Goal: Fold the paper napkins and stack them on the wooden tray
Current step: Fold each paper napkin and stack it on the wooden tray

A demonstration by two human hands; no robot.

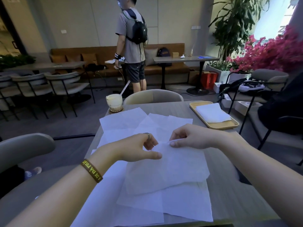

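Note:
A white paper napkin [167, 169] hangs lifted above the table's middle, its near part sagging onto other sheets. My left hand [136, 149] pinches its upper left edge between thumb and fingers. My right hand [190, 136] pinches the upper edge just beside it. Several unfolded napkins [131, 120] lie spread flat over the grey table, overlapping one another. At the far right corner stands the wooden tray [219, 126] with a stack of folded napkins [212, 113] on it.
A glass of pale drink with a straw [114, 103] sits on a coaster at the table's far left corner. A chair back [153, 95] faces me across the table. A person with a backpack [132, 41] stands beyond. More chairs flank both sides.

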